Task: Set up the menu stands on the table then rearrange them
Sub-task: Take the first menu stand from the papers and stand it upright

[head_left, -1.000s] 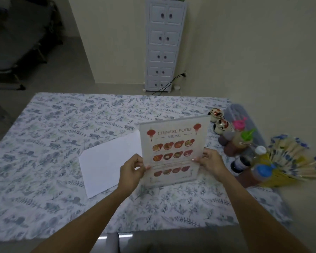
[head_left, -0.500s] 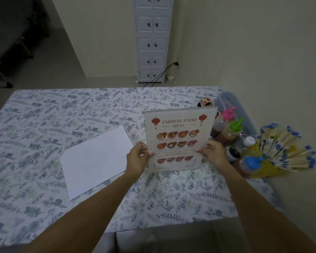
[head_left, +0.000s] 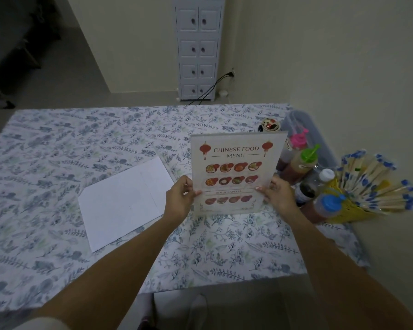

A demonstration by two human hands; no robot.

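Note:
A clear menu stand [head_left: 236, 172] with a "Chinese Food Menu" card stands upright on the floral tablecloth [head_left: 81, 144], right of centre. My left hand [head_left: 180, 198] grips its left edge and my right hand [head_left: 275, 195] grips its right edge, both near the lower half. Left of the stand a blank white sheet [head_left: 124, 201] lies flat on the cloth.
Sauce bottles with pink, green, white and blue caps [head_left: 305, 163] crowd the table's right edge behind the stand. A yellow holder of wrapped chopsticks [head_left: 372, 189] fans out at far right. A small painted jar [head_left: 270, 125] sits behind the menu. A white drawer cabinet [head_left: 198, 48] stands by the wall.
The menu stand has gone from tilted to upright and square to me, with its base down on the cloth. Both hands keep their hold. The camera has dipped lower.

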